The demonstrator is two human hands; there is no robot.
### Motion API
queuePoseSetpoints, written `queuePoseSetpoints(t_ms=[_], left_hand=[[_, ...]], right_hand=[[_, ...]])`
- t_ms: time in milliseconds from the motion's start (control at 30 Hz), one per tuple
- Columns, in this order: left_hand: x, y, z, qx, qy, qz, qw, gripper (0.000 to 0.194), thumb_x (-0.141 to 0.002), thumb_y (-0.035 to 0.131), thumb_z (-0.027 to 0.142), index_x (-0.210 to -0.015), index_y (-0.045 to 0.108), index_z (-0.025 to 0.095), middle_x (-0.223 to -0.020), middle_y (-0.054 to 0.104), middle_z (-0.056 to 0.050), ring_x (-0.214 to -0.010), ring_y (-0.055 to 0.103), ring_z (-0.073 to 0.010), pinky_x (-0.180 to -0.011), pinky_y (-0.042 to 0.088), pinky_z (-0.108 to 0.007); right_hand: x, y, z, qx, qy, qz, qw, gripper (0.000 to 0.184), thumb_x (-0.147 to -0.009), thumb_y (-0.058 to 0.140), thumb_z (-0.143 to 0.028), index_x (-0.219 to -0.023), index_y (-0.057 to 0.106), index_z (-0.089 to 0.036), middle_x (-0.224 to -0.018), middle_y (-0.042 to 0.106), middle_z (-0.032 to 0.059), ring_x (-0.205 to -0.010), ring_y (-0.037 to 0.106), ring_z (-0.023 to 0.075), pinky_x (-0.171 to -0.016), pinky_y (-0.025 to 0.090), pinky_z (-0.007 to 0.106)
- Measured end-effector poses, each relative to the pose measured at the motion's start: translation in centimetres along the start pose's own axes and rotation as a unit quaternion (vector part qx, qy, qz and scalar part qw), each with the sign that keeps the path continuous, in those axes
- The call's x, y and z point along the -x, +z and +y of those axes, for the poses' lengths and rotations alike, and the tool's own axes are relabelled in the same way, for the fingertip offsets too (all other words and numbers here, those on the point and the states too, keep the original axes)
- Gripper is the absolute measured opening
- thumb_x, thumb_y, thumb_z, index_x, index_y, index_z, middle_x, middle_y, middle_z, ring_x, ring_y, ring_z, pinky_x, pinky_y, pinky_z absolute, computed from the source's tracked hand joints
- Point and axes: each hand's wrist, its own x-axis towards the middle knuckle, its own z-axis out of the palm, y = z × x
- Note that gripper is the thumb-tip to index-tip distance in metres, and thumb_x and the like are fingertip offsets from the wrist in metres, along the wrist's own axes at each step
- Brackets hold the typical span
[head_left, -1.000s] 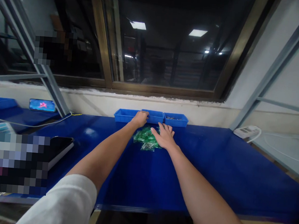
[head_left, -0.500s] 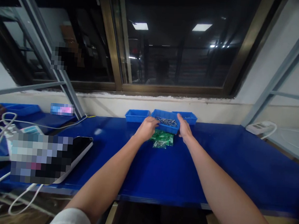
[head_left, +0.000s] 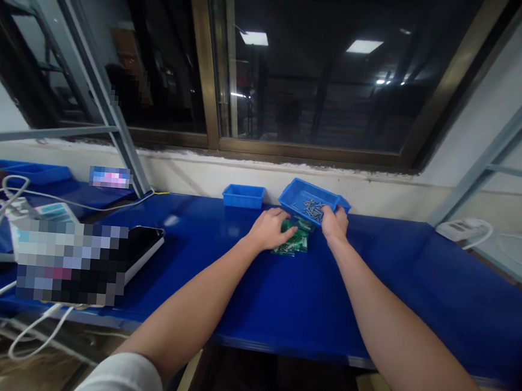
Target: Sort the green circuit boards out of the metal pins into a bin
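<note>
Pinching the near rim of a tilted blue plastic tray between thumb and fingers of the right hand, just above a pile of green packets near the middle of the frame. Small metal pieces lying inside the tray, bunched toward its right side. Cupping the left hand with fingers slightly spread, fingertips touching the left edge of the packets; whether it is gripping them, impossible to tell. Sitting flat along the wall, a second blue tray standing just left of the tilted one, and a third tray showing only a corner behind it. Spreading across the lower frame, a blue desk; resting at its far right, a white power strip; trailing at lower left, white cables.
</note>
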Motion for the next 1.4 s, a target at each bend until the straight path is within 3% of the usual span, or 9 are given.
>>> queuePoseSetpoints(t_ms=[100, 233, 600, 700, 833, 967, 1167, 1267, 1400], left_hand=[[0.2, 0.4, 0.1, 0.008, 0.051, -0.073, 0.996, 0.054, -0.079, 0.046, 0.054, -0.117, 0.054, 0.015, -0.121, 0.056, -0.011, -0.111, 0.051, -0.0244, -0.094, 0.041, -0.035], [0.4, 0.4, -0.1, 0.004, 0.030, -0.122, 0.992, 0.053, -0.080, 0.043, 0.055, -0.118, 0.054, 0.018, -0.118, 0.059, -0.009, -0.106, 0.056, -0.0231, -0.089, 0.044, -0.033], [0.3, 0.4, -0.6, 0.007, -0.021, -0.060, 0.998, 0.040, -0.079, 0.048, 0.052, -0.097, 0.060, 0.018, -0.096, 0.059, -0.008, -0.086, 0.059, -0.0196, -0.079, 0.047, -0.031], [0.3, 0.3, -0.5, -0.021, -0.016, -0.033, 0.999, 0.043, -0.074, 0.055, 0.051, -0.101, 0.059, 0.018, -0.102, 0.056, -0.009, -0.096, 0.055, -0.0234, -0.085, 0.045, -0.035], [0.4, 0.2, -0.3, -0.041, 0.017, -0.002, 0.999, 0.060, -0.070, 0.060, 0.047, -0.121, 0.049, 0.018, -0.126, 0.044, -0.014, -0.116, 0.042, -0.0298, -0.094, 0.038, -0.042], [0.4, 0.7, -0.6, -0.045, 0.029, -0.024, 0.998, 0.068, -0.073, 0.057, 0.046, -0.132, 0.039, 0.016, -0.139, 0.033, -0.017, -0.127, 0.032, -0.0325, -0.100, 0.032, -0.045], [0.5, 1.1, -1.1, -0.027, 0.022, -0.113, 0.993, 0.056, -0.083, 0.042, 0.046, -0.131, 0.042, 0.017, -0.135, 0.044, -0.013, -0.121, 0.044, -0.0259, -0.100, 0.037, -0.037], [0.4, 1.0, -1.1, -0.023, 0.020, -0.115, 0.993, 0.056, -0.084, 0.040, 0.049, -0.130, 0.044, 0.018, -0.132, 0.047, -0.012, -0.118, 0.048, -0.0249, -0.097, 0.039, -0.035], [0.4, 0.6, -1.3, -0.010, 0.013, -0.115, 0.993, 0.055, -0.082, 0.042, 0.052, -0.125, 0.049, 0.019, -0.122, 0.055, -0.010, -0.110, 0.053, -0.0237, -0.093, 0.043, -0.033]], right_hand=[[0.8, -0.2, -1.2, 0.020, 0.028, 0.013, 0.999, 0.040, -0.074, 0.046, -0.041, -0.101, 0.057, -0.014, -0.087, 0.065, 0.0135, -0.089, 0.059, 0.0288, -0.082, 0.044, 0.040], [1.8, 0.1, -1.9, 0.026, 0.024, -0.004, 0.999, 0.048, -0.074, 0.046, -0.039, -0.113, 0.049, -0.011, -0.097, 0.063, 0.0167, -0.094, 0.058, 0.0300, -0.085, 0.042, 0.040], [3.2, 1.5, -1.5, 0.032, -0.041, -0.058, 0.997, 0.061, -0.070, 0.052, -0.033, -0.123, 0.033, -0.011, -0.108, 0.058, 0.0185, -0.099, 0.057, 0.0326, -0.085, 0.042, 0.044], [3.2, 1.7, -1.3, 0.005, -0.065, -0.075, 0.995, 0.062, -0.068, 0.053, -0.032, -0.123, 0.031, -0.013, -0.109, 0.058, 0.0162, -0.098, 0.058, 0.0298, -0.084, 0.043, 0.041], [3.3, 1.6, -1.2, -0.046, -0.120, -0.095, 0.987, 0.066, -0.064, 0.058, -0.031, -0.122, 0.030, -0.015, -0.113, 0.057, 0.0139, -0.098, 0.057, 0.0268, -0.084, 0.043, 0.039], [3.4, 1.4, -1.2, -0.087, -0.156, -0.115, 0.977, 0.070, -0.062, 0.060, -0.029, -0.123, 0.029, -0.016, -0.112, 0.057, 0.0127, -0.094, 0.057, 0.0241, -0.083, 0.043, 0.037], [3.3, 1.6, -1.2, -0.153, -0.149, -0.162, 0.964, 0.067, -0.059, 0.063, -0.025, -0.120, 0.037, -0.018, -0.107, 0.059, 0.0086, -0.092, 0.059, 0.0220, -0.081, 0.046, 0.035], [3.2, 1.6, -1.2, -0.159, -0.132, -0.181, 0.962, 0.065, -0.059, 0.063, -0.025, -0.119, 0.040, -0.019, -0.107, 0.060, 0.0076, -0.093, 0.059, 0.0220, -0.082, 0.046, 0.036], [3.1, 1.5, -1.2, -0.159, -0.167, -0.163, 0.959, 0.058, -0.060, 0.061, -0.024, -0.115, 0.045, -0.017, -0.108, 0.060, 0.0080, -0.098, 0.057, 0.0221, -0.085, 0.045, 0.036]])
